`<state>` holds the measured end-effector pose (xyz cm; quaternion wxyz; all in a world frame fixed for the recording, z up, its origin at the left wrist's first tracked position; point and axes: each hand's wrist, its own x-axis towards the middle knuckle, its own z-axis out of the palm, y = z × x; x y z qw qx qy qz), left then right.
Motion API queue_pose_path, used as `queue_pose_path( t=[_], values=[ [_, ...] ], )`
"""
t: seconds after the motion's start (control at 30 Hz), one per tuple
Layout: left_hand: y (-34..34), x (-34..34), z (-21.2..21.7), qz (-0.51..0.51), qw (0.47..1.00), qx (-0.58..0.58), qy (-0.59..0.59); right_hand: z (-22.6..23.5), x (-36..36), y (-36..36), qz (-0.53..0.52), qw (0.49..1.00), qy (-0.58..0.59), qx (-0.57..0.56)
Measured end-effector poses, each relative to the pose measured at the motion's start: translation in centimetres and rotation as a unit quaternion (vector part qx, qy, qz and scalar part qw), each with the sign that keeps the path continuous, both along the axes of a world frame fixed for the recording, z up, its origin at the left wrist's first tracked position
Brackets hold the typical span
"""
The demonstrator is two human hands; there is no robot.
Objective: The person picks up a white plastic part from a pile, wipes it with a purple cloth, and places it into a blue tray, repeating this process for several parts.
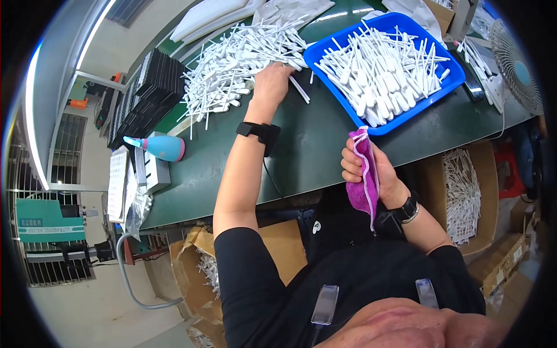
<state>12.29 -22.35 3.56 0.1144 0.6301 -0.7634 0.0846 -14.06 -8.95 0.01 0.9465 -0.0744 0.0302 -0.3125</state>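
Note:
My left hand [271, 85] reaches to the near right edge of a heap of white plastic sticks [232, 61], many with a wide, rounded end. Its fingers are curled down at the sticks; what they grip, if anything, is hidden. One white stick [300, 90] lies on the table just right of the fingertips. Closed round a folded purple cloth [364, 185] with white edging, my right hand [371, 165] is held before the table's near edge. Just beyond it a blue tray [380, 129] stands tilted to my view, piled with more of the white sticks [386, 75].
Black stacked trays [148, 93] and a blue squeeze bottle [165, 148] stand left on the green table [296, 151]. A fan [516, 66] is at the far right. Below the table, cardboard boxes with white sticks stand left [188, 255] and right [490, 214].

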Motion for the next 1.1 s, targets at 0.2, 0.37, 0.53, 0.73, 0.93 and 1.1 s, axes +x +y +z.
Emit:
queue_pose_path(
  t=[0.2, 0.37, 0.53, 0.73, 0.93, 1.1],
  values=[
    [4.5, 0.2, 1.7, 0.003, 0.985, -0.021, 0.173, -0.2, 0.0, 0.1, -0.009, 1.000, 0.002, -0.018],
    [10.8, -1.6, 2.5, 0.070, 0.577, 0.156, 0.799, -0.3, 0.4, 0.0, -0.011, 1.000, 0.009, -0.011],
    [13.7, -2.6, -0.6, 0.075, 0.471, 0.131, 0.869, -0.2, 0.7, -0.1, -0.011, 1.000, 0.012, -0.016],
    [16.7, -4.3, -1.4, 0.061, 0.497, 0.119, 0.857, 0.3, 0.9, -0.1, -0.009, 0.999, 0.038, -0.010],
    [18.5, -3.3, -3.9, -0.136, 0.305, 0.152, 0.930, 0.2, 1.0, 0.0, -0.011, 0.999, 0.034, -0.009],
    [19.2, -4.1, -2.8, -0.065, 0.216, 0.133, 0.965, 0.3, 1.1, 0.1, -0.012, 0.999, 0.040, -0.008]
  ],
)
